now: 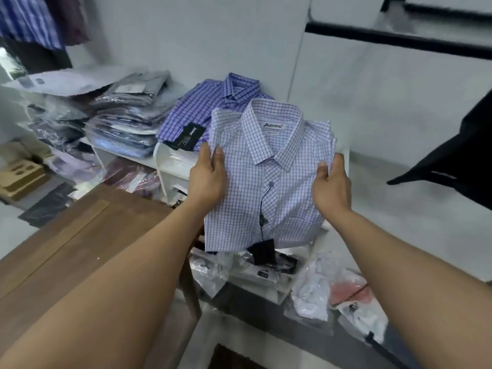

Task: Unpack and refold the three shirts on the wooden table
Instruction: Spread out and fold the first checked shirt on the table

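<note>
A folded white shirt with a fine blue check [269, 177] is held up in the air, collar at the top, a black tag dangling from a cord below it. My left hand [209, 177] grips its left edge and my right hand [331, 182] grips its right edge. Behind it a folded purple-blue checked shirt [210, 107] with a black tag lies on a white shelf. The wooden table [69, 235] is at the lower left, under my left forearm.
Stacks of shirts in plastic bags [119, 118] fill the shelf at the left. Loose plastic bags [314, 283] lie on the floor below the held shirt. A dark garment [458, 161] hangs at the right. Cardboard inserts [21, 177] sit at the far left.
</note>
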The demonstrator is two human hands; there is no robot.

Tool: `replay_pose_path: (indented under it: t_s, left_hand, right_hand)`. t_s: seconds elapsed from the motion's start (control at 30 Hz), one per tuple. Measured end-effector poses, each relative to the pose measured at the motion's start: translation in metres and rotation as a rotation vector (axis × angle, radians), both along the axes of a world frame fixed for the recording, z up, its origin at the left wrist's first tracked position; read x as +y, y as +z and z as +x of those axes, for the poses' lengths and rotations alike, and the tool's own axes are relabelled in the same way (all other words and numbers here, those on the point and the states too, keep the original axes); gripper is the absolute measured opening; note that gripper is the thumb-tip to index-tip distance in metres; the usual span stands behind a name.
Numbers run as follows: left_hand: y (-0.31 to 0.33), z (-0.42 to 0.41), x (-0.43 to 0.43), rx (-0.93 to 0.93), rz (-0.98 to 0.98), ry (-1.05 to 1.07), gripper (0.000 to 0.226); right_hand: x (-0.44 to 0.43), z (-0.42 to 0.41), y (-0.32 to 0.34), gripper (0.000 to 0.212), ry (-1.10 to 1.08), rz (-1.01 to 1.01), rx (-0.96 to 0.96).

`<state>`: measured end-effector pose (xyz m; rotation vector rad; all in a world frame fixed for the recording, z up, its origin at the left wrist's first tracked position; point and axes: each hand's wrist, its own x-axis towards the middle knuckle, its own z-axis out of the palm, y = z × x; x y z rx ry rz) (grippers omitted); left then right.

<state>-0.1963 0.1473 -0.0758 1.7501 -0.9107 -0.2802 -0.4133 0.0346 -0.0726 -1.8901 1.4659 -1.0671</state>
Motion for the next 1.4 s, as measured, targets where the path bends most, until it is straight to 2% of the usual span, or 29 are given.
replay_pose_path:
  t_s: [0.1,0.23,0.43,0.53,0.6,0.8,0.87,0.97,1.03,1.1,1.13,1.2,1.27,1.4]
  left_hand:
    - [0.002,-0.011,-0.027,-0.009,0.055,-0.075,0.048]
    - [0.007,-0.009,-0.074,-0.024,0.113,-0.168,0.034]
    - [0.0,0.003,-0.151,-0.135,0.22,-0.176,0.026]
    - [-0.003,0.007,-0.19,-0.275,0.294,-0.119,0.019]
    - [-0.007,0.006,-0.215,-0.452,0.362,-0.039,0.016]
    - [-0.017,-0.003,-0.265,-0.798,0.424,0.072,0.018]
    - [-0.018,-0.006,-0.275,-0.837,0.452,0.054,0.004]
    - [-0.019,-0.015,-0.283,-0.885,0.487,-0.021,0.037]
    - [-0.023,-0.023,-0.281,-0.903,0.494,-0.235,0.046]
    - [-0.029,-0.03,-0.275,-0.762,0.652,-0.493,0.051]
    - [-0.034,-0.032,-0.272,-0.689,0.78,-0.579,0.059]
    - [-0.049,-0.033,-0.267,-0.623,1.024,-0.673,0.082]
    - [-0.064,-0.033,-0.264,-0.624,1.169,-0.72,0.097]
    - [-0.087,-0.029,-0.26,-0.583,1.215,-0.725,0.104]
  right_hand:
    - [-0.013,-0.021,0.001,0.022,-0.088,0.016,-0.006]
    - [-0.05,-0.032,0.003,0.022,-0.174,0.062,-0.041]
    - [-0.122,-0.034,-0.002,0.013,-0.26,0.145,0.074]
    - [-0.158,-0.026,-0.006,0.011,-0.289,0.173,0.22]
    - [-0.179,-0.021,-0.011,0.009,-0.304,0.181,0.33]
    - [-0.227,-0.017,-0.024,0.019,-0.306,0.144,0.394]
    - [-0.236,-0.015,-0.029,0.026,-0.302,0.15,0.43]
    - [-0.237,-0.01,-0.037,0.041,-0.281,0.174,0.579]
    - [-0.229,-0.004,-0.039,0.042,-0.188,0.092,0.741]
    - [-0.218,0.005,-0.043,0.034,0.004,0.002,0.849]
    - [-0.21,0.01,-0.044,0.031,0.11,0.025,0.855]
    - [-0.197,0.022,-0.049,0.034,0.257,0.206,0.853]
    - [-0.188,0.03,-0.057,0.053,0.328,0.409,0.915]
    - [-0.186,0.03,-0.081,0.09,0.343,0.625,1.068]
